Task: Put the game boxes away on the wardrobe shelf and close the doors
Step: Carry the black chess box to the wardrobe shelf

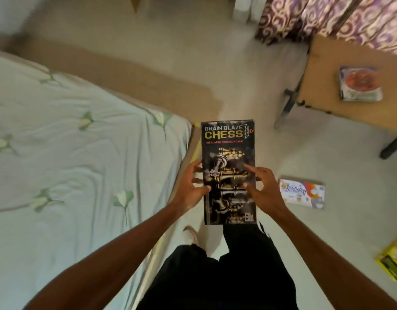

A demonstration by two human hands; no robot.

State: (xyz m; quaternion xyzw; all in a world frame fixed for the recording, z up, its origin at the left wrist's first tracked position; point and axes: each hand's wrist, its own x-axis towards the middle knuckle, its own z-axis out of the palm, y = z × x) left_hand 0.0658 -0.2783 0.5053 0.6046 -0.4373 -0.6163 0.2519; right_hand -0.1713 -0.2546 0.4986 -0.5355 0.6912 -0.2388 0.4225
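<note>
A bedroom floor (pixel 249 70) runs beside the bed (pixel 81 153). Just right of the bed, the chess box (pixel 228 175) is held flat: left hand (pixel 190 186) grips its edge, right hand (pixel 262 189) rests spread-fingered on the lid, likely steadying it for carrying. No wardrobe shows.

Chess box (pixel 228 153) — printed cardboard, dark face with a slight sheen, edges scuffed. Bedsheet (pixel 76 142): soft matt cloth, pale green, creased. Floor (pixel 237 70) smooth, pale, low gloss. Tabletop (pixel 322 86) — matt brown wood-look board on dark metal legs (pixel 287 104). Curtain (pixel 327 16): patterned cloth, faintly shiny. Game box on the floor (pixel 302 193): printed card, smooth. Yellow box (pixel 392 262): glossy print. Trousers (pixel 237 276) matt black cloth.
</note>
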